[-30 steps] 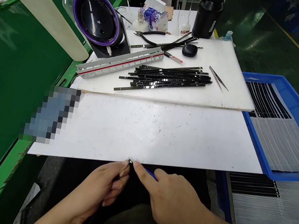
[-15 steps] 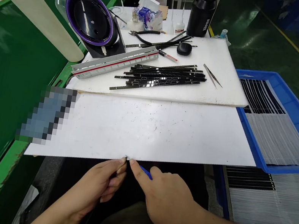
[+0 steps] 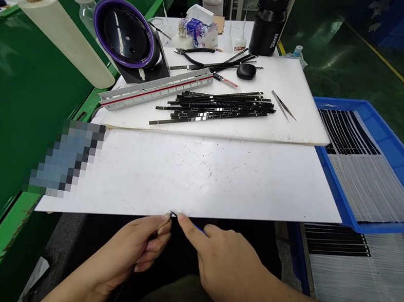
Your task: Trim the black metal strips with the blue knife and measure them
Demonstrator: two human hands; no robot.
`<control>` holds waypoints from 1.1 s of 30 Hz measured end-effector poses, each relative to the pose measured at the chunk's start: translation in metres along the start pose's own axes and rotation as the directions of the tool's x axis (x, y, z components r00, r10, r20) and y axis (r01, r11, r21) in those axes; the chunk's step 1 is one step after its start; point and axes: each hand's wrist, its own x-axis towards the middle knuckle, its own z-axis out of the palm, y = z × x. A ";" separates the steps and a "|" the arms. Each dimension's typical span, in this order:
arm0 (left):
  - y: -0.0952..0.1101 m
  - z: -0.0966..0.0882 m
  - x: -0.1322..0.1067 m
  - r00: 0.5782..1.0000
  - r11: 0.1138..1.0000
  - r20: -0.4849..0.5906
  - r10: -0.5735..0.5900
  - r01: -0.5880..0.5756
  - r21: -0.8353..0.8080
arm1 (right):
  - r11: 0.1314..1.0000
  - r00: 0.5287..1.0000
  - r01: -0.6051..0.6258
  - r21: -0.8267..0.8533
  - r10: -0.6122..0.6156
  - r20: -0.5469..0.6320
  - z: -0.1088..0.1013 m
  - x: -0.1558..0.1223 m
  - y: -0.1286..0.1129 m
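Note:
My left hand (image 3: 146,243) is closed at the table's front edge, thumb and forefinger pinching the tip of a thin dark strip (image 3: 170,213). Most of that strip is hidden by the fingers and the dark clothing below. My right hand (image 3: 224,256) is wrapped round a slim blue-handled tool (image 3: 200,229) that looks like a knife. Its forefinger stretches along the tool, and the tip nearly meets the left fingertips. Beyond the hands, a pile of black strips (image 3: 213,109) lies on the white foam board (image 3: 287,129).
Tweezers (image 3: 283,105), cutting pliers (image 3: 195,56), a black oval case (image 3: 246,71) and a grey channel (image 3: 157,92) lie on the foam. A purple-rimmed round device (image 3: 124,36) and a black bottle (image 3: 266,29) stand behind. Blue trays (image 3: 400,155) of strips flank the right.
The view has tilted slightly. Less of the blue handle shows beneath my right hand, and its dark tip stands against the left fingertips. My left hand keeps its pinch.

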 end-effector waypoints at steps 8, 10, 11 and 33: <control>0.001 0.001 0.000 1.000 1.000 -0.001 -0.008 0.008 0.017 | 0.999 0.999 -0.026 -0.028 0.027 0.033 0.000 0.002 -0.004; 0.001 0.001 0.000 1.000 1.000 -0.005 -0.012 0.012 0.017 | 0.998 0.999 -0.037 -0.041 0.038 0.035 0.001 0.003 -0.005; 0.001 0.001 0.000 1.000 1.000 -0.006 -0.015 0.015 0.017 | 0.998 0.999 -0.040 -0.048 0.042 0.032 0.001 0.003 -0.006; 0.004 -0.002 0.001 0.999 1.000 0.038 -0.013 0.012 0.026 | 0.998 0.996 -0.058 0.038 0.055 0.067 -0.003 0.002 -0.002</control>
